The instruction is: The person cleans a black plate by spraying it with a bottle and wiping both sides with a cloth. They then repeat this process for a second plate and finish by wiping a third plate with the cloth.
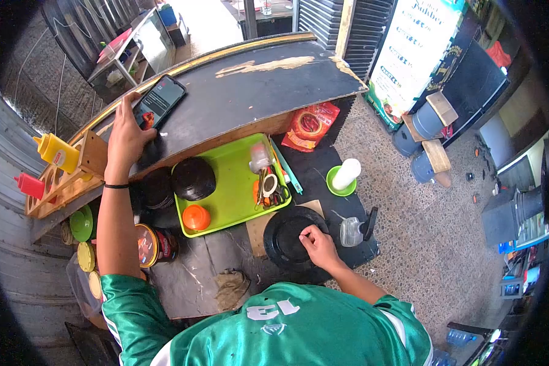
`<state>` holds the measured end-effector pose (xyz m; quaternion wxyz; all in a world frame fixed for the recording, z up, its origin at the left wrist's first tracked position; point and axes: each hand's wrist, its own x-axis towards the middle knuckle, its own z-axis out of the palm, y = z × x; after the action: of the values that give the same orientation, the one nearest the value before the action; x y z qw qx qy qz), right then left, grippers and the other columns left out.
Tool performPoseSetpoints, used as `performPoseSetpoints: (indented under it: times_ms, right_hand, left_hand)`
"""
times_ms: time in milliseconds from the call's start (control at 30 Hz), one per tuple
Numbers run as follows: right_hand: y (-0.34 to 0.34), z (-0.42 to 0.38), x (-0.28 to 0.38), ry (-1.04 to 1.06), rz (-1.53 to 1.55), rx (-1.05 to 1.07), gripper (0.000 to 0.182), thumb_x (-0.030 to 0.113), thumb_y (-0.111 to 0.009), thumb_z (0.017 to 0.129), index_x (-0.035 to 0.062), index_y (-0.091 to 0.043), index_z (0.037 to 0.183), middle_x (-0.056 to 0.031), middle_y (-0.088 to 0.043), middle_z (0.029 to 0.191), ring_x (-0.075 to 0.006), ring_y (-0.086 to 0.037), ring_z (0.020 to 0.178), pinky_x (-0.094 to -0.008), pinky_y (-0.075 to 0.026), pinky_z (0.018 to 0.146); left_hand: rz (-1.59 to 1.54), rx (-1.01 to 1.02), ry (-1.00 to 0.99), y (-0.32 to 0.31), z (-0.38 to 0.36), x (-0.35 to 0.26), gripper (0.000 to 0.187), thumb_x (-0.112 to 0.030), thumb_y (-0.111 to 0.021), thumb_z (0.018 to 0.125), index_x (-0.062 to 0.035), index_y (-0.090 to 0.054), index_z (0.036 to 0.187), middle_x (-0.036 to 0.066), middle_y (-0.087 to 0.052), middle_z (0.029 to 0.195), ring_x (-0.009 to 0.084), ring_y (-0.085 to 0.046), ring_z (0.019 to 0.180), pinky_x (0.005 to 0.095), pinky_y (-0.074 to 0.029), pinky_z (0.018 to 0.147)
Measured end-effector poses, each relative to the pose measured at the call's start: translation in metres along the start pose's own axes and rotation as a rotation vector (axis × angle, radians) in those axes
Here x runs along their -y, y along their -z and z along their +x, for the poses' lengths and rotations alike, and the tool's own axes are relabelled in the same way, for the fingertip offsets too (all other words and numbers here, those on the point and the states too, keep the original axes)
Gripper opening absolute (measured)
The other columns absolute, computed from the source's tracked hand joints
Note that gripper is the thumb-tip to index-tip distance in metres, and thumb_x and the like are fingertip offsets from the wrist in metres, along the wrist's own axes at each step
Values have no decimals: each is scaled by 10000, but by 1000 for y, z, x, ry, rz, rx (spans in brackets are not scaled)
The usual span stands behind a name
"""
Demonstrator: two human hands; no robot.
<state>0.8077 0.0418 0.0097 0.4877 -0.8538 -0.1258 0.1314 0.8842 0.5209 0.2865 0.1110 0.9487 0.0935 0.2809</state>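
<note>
On the raised dark ledge point(207, 91), my left hand point(127, 135) grips the lower end of a smartphone point(165, 97), with thumb and fingers at opposite edges. The phone's screen is lit and faces up. My right hand point(319, 247) is over the right side of a round black plate point(280, 235), its fingers curled together. Whatever they hold, if anything, is too small or hidden to tell. Beneath the plate lies a brown board point(256, 235). A clear bottle with a black top point(351, 232) stands just right of this hand.
A green tray point(235, 210) bears stacked black dishes point(193, 178), an orange bowl point(196, 217) and utensils. Yellow point(60, 154) and red point(29, 185) squeeze bottles stand in a wooden rack. Nearby are a round tub point(147, 245), a crumpled cloth point(232, 288) and a red pouch point(311, 126).
</note>
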Motion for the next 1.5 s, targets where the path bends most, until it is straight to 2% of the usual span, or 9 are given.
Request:
performPoseSetpoints:
  times_ms: [233, 500, 533, 633, 967, 1033, 1233, 1433, 1500]
  right_hand:
    - [1, -1, -2, -32, 1, 16, 200, 245, -701, 1000, 65, -642, 1064, -136, -679, 718, -316, -697, 657, -439, -501, 606]
    - [-4, 3, -1, 49, 40, -10, 198, 253, -695, 1002, 70, -644, 1058, -135, -648, 684, -295, -664, 607, -426, -476, 578]
    - [-3, 3, 0, 50, 38, -13, 199, 255, -694, 1002, 71, -644, 1058, -133, -647, 681, -294, -663, 605, -425, -475, 578]
    - [1, 2, -3, 36, 26, -17, 202, 268, -693, 1001, 82, -647, 1065, -131, -656, 683, -309, -683, 629, -433, -489, 591]
    - [8, -7, -12, 45, 19, -32, 199, 268, -692, 1000, 86, -649, 1069, -127, -664, 699, -309, -694, 651, -437, -495, 596]
    - [9, -8, -9, 56, 27, -19, 190, 257, -693, 1001, 84, -651, 1066, -125, -659, 696, -294, -686, 638, -427, -489, 590]
    - [5, -8, 7, 65, 78, -17, 149, 199, -690, 1008, 56, -659, 1036, -106, -646, 692, -218, -632, 596, -386, -481, 588]
    - [-36, 28, 83, 222, 683, -214, 190, 208, -571, 1099, 67, -547, 974, 19, -495, 670, -73, -464, 574, -264, -372, 545]
    - [-59, 54, 111, 145, 889, -298, 220, 251, -542, 1110, 71, -546, 983, 12, -478, 676, -78, -459, 588, -272, -382, 564]
  left_hand:
    - [-146, 226, 291, 8, 14, 12, 824, -158, -804, 762, -111, -398, 1478, 281, -708, 1116, 430, -689, 1121, 452, -520, 967]
    - [-85, 192, 159, -34, 50, 23, 887, -223, -856, 821, -231, -348, 1549, 282, -681, 1251, 426, -669, 1192, 480, -508, 1026]
    - [-82, 143, 104, -36, 52, 18, 869, -198, -836, 777, -180, -386, 1519, 279, -703, 1045, 480, -679, 1069, 511, -515, 952]
    - [-60, 169, 85, -35, 57, 6, 827, -182, -820, 766, -164, -398, 1477, 289, -691, 988, 493, -674, 1029, 522, -510, 928]
    - [-1, 129, 212, -34, 54, 20, 690, -200, -804, 822, -132, -422, 1392, 317, -689, 1200, 484, -650, 1172, 507, -499, 989]
    - [-48, -176, -1, -29, 46, 17, 634, -201, -803, 860, -116, -507, 1416, 235, -696, 1272, 430, -644, 1229, 471, -494, 1037]
    - [-724, -468, -91, -13, -113, -100, 124, -109, -620, 1004, 14, -622, 1018, 90, -634, 982, 189, -600, 927, 333, -508, 887]
    - [-1278, 259, 524, -129, -304, -175, 46, -54, -680, 987, -33, -666, 1026, 18, -677, 963, 94, -625, 876, 267, -517, 816]
    - [-1508, 263, 587, -152, -326, -197, 115, -121, -660, 1044, -26, -644, 1107, 28, -688, 1006, 95, -675, 928, 264, -555, 818]
